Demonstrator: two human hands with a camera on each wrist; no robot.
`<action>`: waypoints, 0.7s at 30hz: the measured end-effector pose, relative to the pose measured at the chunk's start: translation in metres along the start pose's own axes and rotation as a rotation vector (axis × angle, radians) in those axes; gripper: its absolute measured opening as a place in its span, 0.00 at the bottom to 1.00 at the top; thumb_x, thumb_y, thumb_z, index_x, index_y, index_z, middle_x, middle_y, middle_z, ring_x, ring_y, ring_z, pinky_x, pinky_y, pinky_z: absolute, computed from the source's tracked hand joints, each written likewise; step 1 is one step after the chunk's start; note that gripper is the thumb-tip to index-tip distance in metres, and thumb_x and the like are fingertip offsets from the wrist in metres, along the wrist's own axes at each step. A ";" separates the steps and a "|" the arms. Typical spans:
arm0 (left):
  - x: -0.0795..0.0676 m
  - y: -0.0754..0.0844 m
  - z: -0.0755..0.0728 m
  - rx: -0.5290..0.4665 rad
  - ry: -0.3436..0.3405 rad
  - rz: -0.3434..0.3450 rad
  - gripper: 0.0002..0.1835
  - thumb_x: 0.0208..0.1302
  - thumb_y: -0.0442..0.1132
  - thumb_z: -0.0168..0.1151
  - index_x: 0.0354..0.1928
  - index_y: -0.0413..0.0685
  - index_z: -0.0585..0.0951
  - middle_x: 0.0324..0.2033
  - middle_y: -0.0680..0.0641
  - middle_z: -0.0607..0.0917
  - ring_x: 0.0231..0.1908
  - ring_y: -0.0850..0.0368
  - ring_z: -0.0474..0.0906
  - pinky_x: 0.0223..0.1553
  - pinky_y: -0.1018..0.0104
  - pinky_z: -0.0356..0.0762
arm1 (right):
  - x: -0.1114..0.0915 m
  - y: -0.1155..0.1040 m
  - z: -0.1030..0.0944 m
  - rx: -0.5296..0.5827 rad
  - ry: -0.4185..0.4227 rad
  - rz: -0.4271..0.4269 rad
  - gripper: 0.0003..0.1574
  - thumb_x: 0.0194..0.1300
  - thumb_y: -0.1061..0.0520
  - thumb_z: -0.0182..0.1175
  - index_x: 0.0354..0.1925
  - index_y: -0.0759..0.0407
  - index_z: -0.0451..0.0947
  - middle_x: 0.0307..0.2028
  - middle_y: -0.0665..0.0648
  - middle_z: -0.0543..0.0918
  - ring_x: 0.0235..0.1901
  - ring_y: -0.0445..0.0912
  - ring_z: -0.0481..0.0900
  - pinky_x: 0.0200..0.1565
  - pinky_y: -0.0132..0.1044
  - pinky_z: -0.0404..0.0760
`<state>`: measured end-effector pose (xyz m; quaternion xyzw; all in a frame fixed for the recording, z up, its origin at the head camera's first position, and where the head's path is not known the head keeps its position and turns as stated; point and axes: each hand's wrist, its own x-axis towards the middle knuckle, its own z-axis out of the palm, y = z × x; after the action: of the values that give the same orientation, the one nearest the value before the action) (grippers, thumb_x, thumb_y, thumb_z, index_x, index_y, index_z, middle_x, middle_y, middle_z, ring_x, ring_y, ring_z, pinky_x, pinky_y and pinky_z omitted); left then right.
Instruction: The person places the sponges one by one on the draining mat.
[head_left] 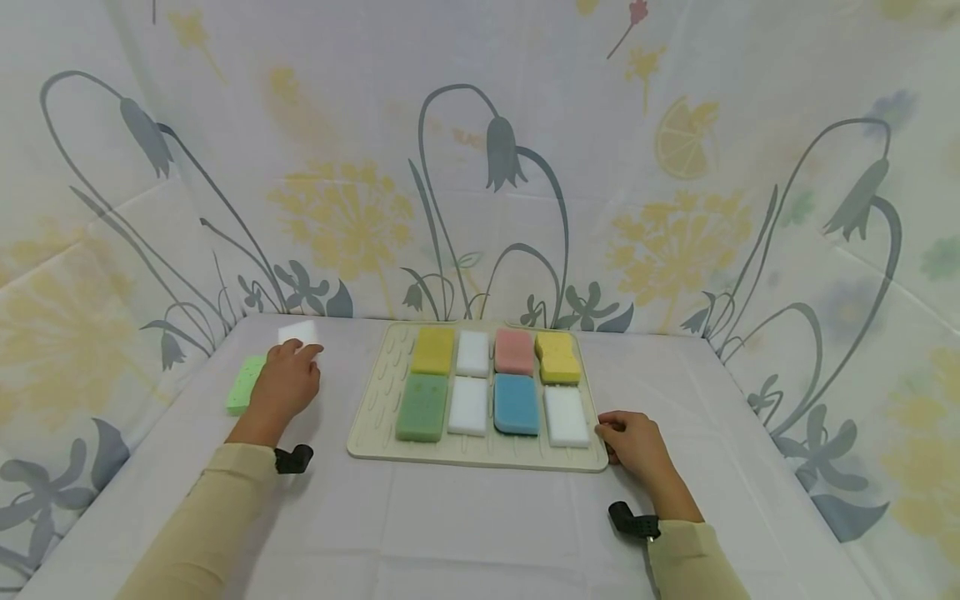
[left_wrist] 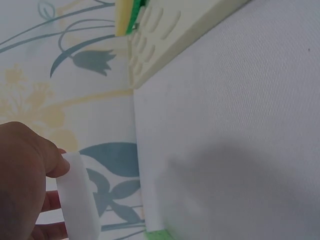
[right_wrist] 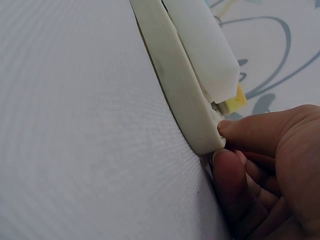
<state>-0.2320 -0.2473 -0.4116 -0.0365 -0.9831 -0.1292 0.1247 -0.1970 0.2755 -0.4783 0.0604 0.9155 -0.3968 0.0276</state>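
At the back left, my left hand (head_left: 287, 377) holds a white sponge (head_left: 298, 332). The left wrist view has this white block (left_wrist: 80, 200) pinched between thumb and fingers, its lower end cut off by the frame. A light green sponge (head_left: 243, 385) lies beside that forearm, partly covered by it. My right hand (head_left: 633, 442) pinches the right edge of a cream ribbed mat (head_left: 375, 417) near its front corner. In the right wrist view the thumb (right_wrist: 250, 132) presses the top of the rim, with a finger under it.
On the mat lie two rows of sponges, among them a yellow one (head_left: 432, 350), a green one (head_left: 422, 408), a pink one (head_left: 513, 351), a blue one (head_left: 516, 404) and a notched yellow one (head_left: 557, 358). Several white ones stand among them. A flowered cloth (head_left: 480, 208) hangs behind the table.
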 end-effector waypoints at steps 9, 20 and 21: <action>0.008 0.022 0.006 -0.023 -0.005 0.042 0.19 0.67 0.32 0.47 0.58 0.37 0.76 0.56 0.28 0.72 0.57 0.26 0.66 0.60 0.38 0.66 | 0.001 0.001 0.000 -0.007 0.001 0.004 0.23 0.66 0.53 0.58 0.54 0.65 0.79 0.39 0.59 0.85 0.26 0.42 0.80 0.27 0.35 0.81; 0.019 0.034 0.020 -0.043 -0.012 0.082 0.18 0.68 0.34 0.49 0.58 0.39 0.76 0.57 0.29 0.73 0.59 0.30 0.68 0.60 0.40 0.68 | 0.001 0.000 0.000 -0.008 -0.001 0.001 0.22 0.66 0.54 0.59 0.54 0.65 0.79 0.37 0.58 0.85 0.25 0.42 0.79 0.27 0.35 0.81; 0.020 0.035 0.021 -0.047 -0.011 0.091 0.18 0.68 0.34 0.48 0.58 0.39 0.76 0.57 0.29 0.73 0.58 0.29 0.68 0.60 0.40 0.68 | 0.001 0.000 -0.001 -0.009 -0.001 -0.001 0.22 0.66 0.54 0.59 0.54 0.65 0.79 0.37 0.58 0.85 0.25 0.42 0.79 0.26 0.35 0.81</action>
<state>-0.2522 -0.2075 -0.4175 -0.0850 -0.9777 -0.1462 0.1244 -0.1976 0.2760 -0.4779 0.0594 0.9172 -0.3930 0.0281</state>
